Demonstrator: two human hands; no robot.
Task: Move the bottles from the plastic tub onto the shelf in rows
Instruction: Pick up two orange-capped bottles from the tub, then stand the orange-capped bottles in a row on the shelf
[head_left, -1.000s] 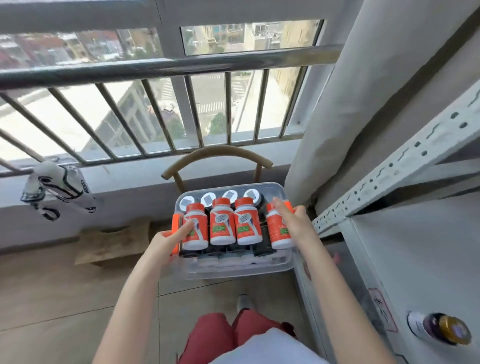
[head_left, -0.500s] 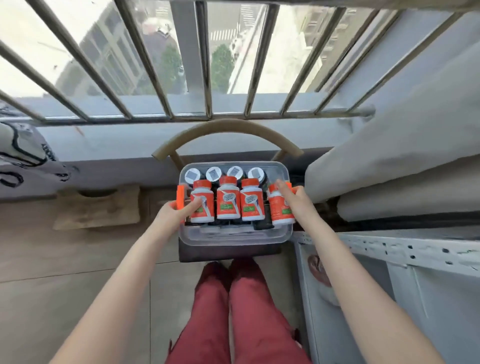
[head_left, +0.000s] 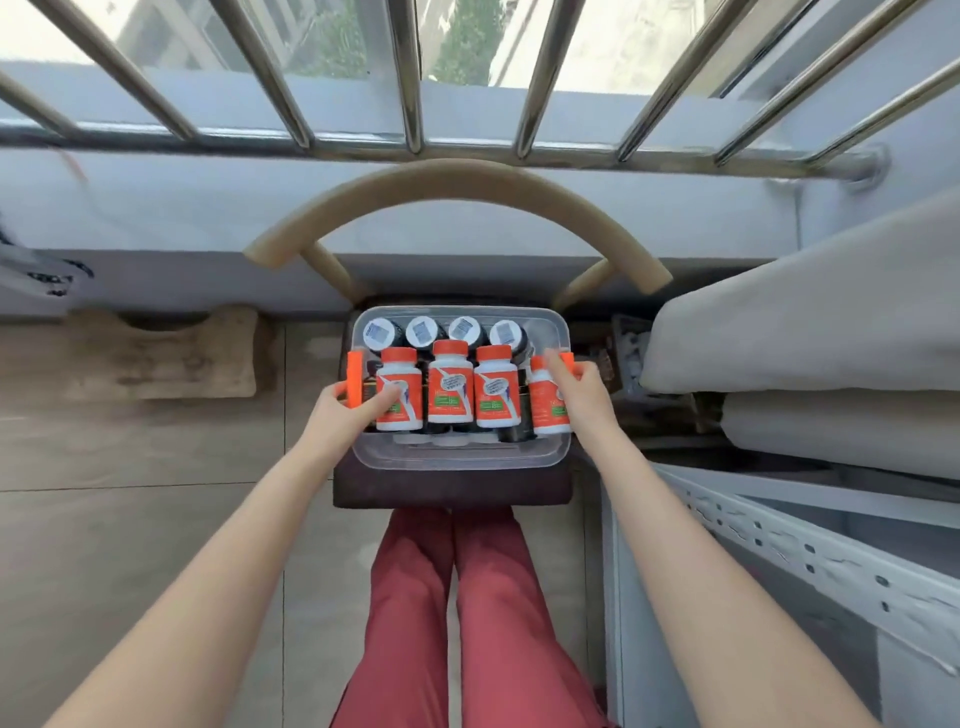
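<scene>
A clear plastic tub (head_left: 460, 458) sits on a dark chair seat (head_left: 452, 491). Inside it, several orange-capped bottles (head_left: 450, 385) with orange and white labels lie in a row on top of dark bottles. Behind them stand dark bottles with white lids (head_left: 424, 330). My left hand (head_left: 347, 415) grips the tub's left side by its orange latch (head_left: 355, 383), with a finger across the leftmost bottle. My right hand (head_left: 583, 399) grips the tub's right side, its fingers over the rightmost bottle (head_left: 545, 410). The white metal shelf (head_left: 779, 540) with a perforated rail stands at the lower right.
The chair's curved wooden backrest (head_left: 457, 189) arches behind the tub, under a barred window (head_left: 413, 78). Grey fabric (head_left: 810, 322) hangs over the right side above the shelf. A wooden board (head_left: 161, 353) lies on the tiled floor at left. My red-trousered legs (head_left: 467, 597) are below the seat.
The view has tilted down and closer. The tub, earlier held in front of the chair, now rests on the seat. Both hands keep their hold on its sides.
</scene>
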